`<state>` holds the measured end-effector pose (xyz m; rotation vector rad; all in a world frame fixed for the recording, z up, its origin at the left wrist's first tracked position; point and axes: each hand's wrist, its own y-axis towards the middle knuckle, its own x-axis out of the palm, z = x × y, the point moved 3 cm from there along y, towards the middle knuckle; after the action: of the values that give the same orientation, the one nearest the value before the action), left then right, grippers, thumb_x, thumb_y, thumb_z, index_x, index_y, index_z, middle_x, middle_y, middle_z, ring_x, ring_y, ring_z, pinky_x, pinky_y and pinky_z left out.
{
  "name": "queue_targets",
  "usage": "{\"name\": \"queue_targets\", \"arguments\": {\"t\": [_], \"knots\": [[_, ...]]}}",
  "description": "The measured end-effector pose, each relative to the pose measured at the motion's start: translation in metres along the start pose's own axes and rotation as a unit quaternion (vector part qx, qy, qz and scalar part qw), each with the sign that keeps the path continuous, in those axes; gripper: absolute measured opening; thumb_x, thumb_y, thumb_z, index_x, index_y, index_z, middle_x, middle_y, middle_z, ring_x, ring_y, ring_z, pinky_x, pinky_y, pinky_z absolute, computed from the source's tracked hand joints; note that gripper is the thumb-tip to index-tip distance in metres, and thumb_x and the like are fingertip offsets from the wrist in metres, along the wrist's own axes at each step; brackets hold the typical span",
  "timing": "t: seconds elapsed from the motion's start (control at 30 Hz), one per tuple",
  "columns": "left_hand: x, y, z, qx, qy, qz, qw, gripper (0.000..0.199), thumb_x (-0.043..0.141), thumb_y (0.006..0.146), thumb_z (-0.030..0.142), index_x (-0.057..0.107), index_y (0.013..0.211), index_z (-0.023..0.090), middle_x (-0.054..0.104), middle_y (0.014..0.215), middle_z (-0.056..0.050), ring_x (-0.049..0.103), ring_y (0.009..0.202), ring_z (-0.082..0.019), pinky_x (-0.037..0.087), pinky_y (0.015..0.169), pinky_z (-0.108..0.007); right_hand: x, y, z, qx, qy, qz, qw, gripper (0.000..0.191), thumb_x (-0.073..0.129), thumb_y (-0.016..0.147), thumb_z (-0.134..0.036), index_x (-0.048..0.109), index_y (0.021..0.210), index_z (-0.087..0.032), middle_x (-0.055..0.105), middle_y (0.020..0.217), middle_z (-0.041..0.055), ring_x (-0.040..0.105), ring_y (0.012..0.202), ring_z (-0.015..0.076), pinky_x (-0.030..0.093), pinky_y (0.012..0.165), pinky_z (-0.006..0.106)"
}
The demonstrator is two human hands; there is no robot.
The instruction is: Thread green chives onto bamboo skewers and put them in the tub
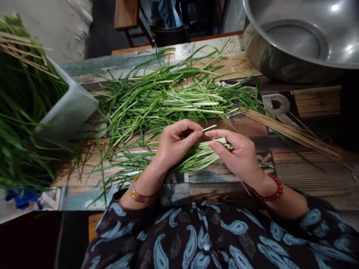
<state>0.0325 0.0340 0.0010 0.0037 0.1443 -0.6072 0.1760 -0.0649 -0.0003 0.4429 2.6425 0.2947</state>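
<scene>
Both hands meet above the near middle of the table. My left hand [179, 140] pinches a single green stalk [209, 128] between thumb and forefinger, its pale end pointing right. My right hand [238, 151] has its thumb and fingers closed on a bundle of green stalks [202, 153], pale cut ends to the right, leaves trailing left. A thin brown strand shows between the fingertips and below my right hand. Just beyond the hands lies a loose pile of long green stalks [168, 97].
At the right, a fan of thin tan strips [294, 132] lies on the patterned wooden table [314, 181]. A large metal basin [286, 69] stands back right. A white container [74, 108] full of greens is at the left. Beyond the table are a stool [126, 15] and a person's legs.
</scene>
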Motion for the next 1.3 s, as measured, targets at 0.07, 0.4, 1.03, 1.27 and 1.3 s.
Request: {"name": "queue_targets", "arguments": {"t": [0.07,0.4,1.03,1.27,1.3], "knots": [[-0.0005,-0.0014,0.0003,0.016,0.015,0.005,1.0,0.021,0.075,0.081,0.037,0.073,0.079,0.015,0.071,0.078,-0.005,0.061,0.069,-0.013,0.049,0.064,-0.023,0.0003,0.0,-0.0002,0.005,-0.003,-0.01,1.0,0.019,0.062,0.091,-0.028,0.074,0.104,-0.022,0.079,0.102,0.0035,0.075,0.093,0.0184,0.059,0.086,0.031],[-0.0011,-0.0037,0.0008,0.05,0.038,0.015,0.998,0.015,0.072,0.084,0.032,0.077,0.084,0.018,0.072,0.078,-0.005,0.062,0.07,-0.014,0.048,0.064,-0.025,0.0016,0.0003,0.0009,0.012,-0.007,-0.034,0.999,0.021,0.061,0.092,-0.029,0.075,0.107,-0.024,0.079,0.105,0.0031,0.074,0.095,0.0195,0.06,0.088,0.035],[-0.0004,-0.0054,0.0021,0.069,0.04,0.004,0.997,0.011,0.072,0.085,0.029,0.077,0.083,0.019,0.072,0.079,-0.004,0.063,0.071,-0.015,0.049,0.066,-0.026,0.0036,0.001,0.0009,0.046,0.023,-0.032,0.998,0.02,0.059,0.092,-0.027,0.073,0.105,-0.022,0.078,0.103,0.0032,0.074,0.095,0.0205,0.061,0.085,0.035],[-0.0001,-0.0054,0.0057,0.084,0.052,0.002,0.995,0.01,0.073,0.084,0.027,0.077,0.081,0.019,0.073,0.08,-0.004,0.064,0.073,-0.015,0.049,0.067,-0.027,0.0033,0.0011,0.0005,0.061,0.038,-0.034,0.997,0.018,0.059,0.091,-0.025,0.072,0.102,-0.022,0.078,0.099,0.0029,0.074,0.096,0.021,0.062,0.085,0.035],[-0.0003,-0.0054,0.0052,0.082,0.054,0.002,0.995,0.01,0.073,0.084,0.028,0.077,0.081,0.019,0.073,0.079,-0.005,0.064,0.073,-0.015,0.049,0.067,-0.027,0.0034,0.0014,0.0005,0.059,0.037,-0.035,0.997,0.017,0.059,0.091,-0.025,0.072,0.102,-0.022,0.078,0.099,0.0028,0.074,0.095,0.0209,0.062,0.085,0.035]]}}
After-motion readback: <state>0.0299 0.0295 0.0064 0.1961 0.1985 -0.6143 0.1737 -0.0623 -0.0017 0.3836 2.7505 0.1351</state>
